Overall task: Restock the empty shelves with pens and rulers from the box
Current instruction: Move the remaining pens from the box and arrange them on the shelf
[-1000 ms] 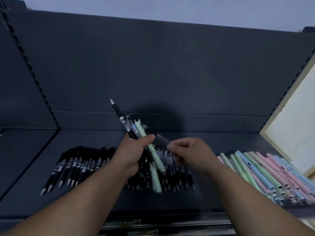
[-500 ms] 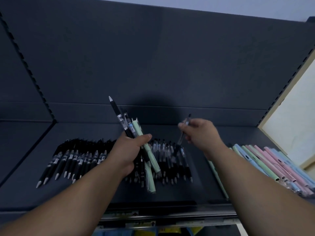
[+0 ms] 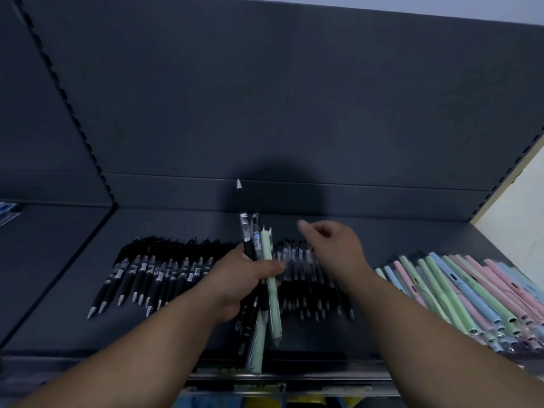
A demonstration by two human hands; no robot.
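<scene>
My left hand (image 3: 240, 279) grips a small bundle of pens (image 3: 266, 251), black ones and two mint-green ones, tips pointing up over the dark shelf (image 3: 59, 293). My right hand (image 3: 335, 245) hovers just right of the bundle with loosely curled fingers pointing left; it is blurred and I see no pen in it. A row of black pens (image 3: 153, 272) lies on the shelf from the left to under my hands. Pastel pens (image 3: 459, 290) in green, blue and pink lie in a fan at the right.
The shelf's dark back panel (image 3: 294, 98) rises close behind the pens. A notched upright (image 3: 73, 113) divides off the neighbouring bay on the left, where a blue packet (image 3: 7, 212) shows at the edge. Yellow and blue items (image 3: 265, 403) sit below the shelf's front edge.
My right hand held a black pen lifted to the right of the bundle; now it shows no pen and has come back toward the bundle. My left hand turned the bundle more upright.
</scene>
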